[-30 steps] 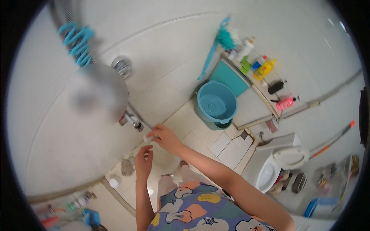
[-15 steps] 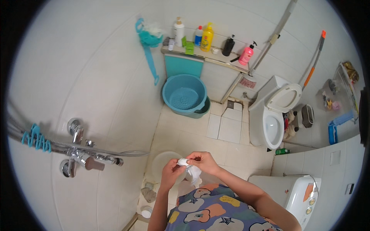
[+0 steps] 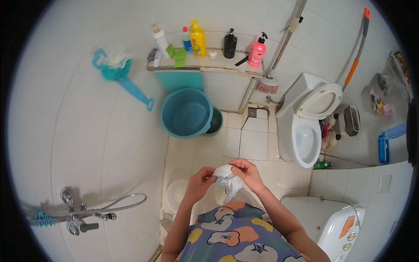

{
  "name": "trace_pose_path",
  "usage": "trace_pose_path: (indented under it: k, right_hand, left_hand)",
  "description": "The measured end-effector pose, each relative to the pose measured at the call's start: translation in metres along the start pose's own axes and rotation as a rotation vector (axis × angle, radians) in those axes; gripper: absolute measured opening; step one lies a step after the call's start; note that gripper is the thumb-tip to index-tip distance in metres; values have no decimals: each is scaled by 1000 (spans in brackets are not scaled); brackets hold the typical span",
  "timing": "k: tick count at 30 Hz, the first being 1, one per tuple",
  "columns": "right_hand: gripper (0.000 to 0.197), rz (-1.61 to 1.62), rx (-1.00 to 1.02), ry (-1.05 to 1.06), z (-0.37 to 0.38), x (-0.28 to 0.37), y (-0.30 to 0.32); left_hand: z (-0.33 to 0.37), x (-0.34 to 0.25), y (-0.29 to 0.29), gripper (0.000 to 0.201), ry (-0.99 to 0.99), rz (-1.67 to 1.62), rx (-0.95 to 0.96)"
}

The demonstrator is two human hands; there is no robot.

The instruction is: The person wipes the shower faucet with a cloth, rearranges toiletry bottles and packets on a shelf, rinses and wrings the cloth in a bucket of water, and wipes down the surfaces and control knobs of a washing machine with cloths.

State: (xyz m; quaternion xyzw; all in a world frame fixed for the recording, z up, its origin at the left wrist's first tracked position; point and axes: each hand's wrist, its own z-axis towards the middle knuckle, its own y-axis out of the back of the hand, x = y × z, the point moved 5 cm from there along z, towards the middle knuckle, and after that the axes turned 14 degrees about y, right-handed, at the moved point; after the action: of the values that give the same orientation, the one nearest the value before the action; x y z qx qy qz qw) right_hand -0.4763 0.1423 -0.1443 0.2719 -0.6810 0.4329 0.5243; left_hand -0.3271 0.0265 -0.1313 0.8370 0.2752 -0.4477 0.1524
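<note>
In front of my body I hold a small white cloth [image 3: 226,175], perhaps a sock, with a greyish patch inside its upper edge. My left hand [image 3: 200,183] pinches its left edge between thumb and fingers. The right-hand edge is gripped by my right hand [image 3: 248,174]. Between them the upper edge is spread, and a loose end hangs down toward my patterned purple garment [image 3: 231,236]. Partly behind my left forearm, a pale round basin [image 3: 175,194] stands on the floor.
Ahead, a blue basin [image 3: 166,124] rests on a dark green bucket [image 3: 217,123] below a ledge [image 3: 209,63] of bottles. A toilet [image 3: 286,131] with raised lid stands right, a washing machine [image 3: 305,214] near right. Shower fittings [image 3: 74,214] project from the left wall.
My hands have moved apart, spreading the upper edge of the cloth that was bunched between them. The view has shifted, with the ledge and blue basin now further left.
</note>
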Motion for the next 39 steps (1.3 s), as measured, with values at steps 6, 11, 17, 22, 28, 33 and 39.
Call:
trace_pose_path:
  k: [6, 11, 17, 22, 28, 33, 39]
  right_hand:
    - [37, 20, 137, -154, 46, 13, 32]
    - [47, 94, 147, -227, 97, 3, 22]
    - [41, -37, 120, -195, 170, 23, 25]
    - [33, -7, -70, -204, 220, 33, 39]
    - [21, -19, -278, -193, 261, 32, 75]
    - [21, 6, -491, -214, 296, 42, 136]
    - [20, -102, -475, -20, 377, 54, 192]
  left_hand:
    - [56, -43, -29, 22, -10, -17, 48]
    - [103, -50, -4, 27, 97, -75, 11]
    - [170, -103, 25, 23, -77, 125, -34]
    - [218, -144, 33, 18, -102, 258, 98]
    - [276, -194, 37, 17, -140, 392, 236]
    - [362, -241, 38, 26, -209, 329, 76]
    - [488, -281, 11, 63, -352, 324, -228]
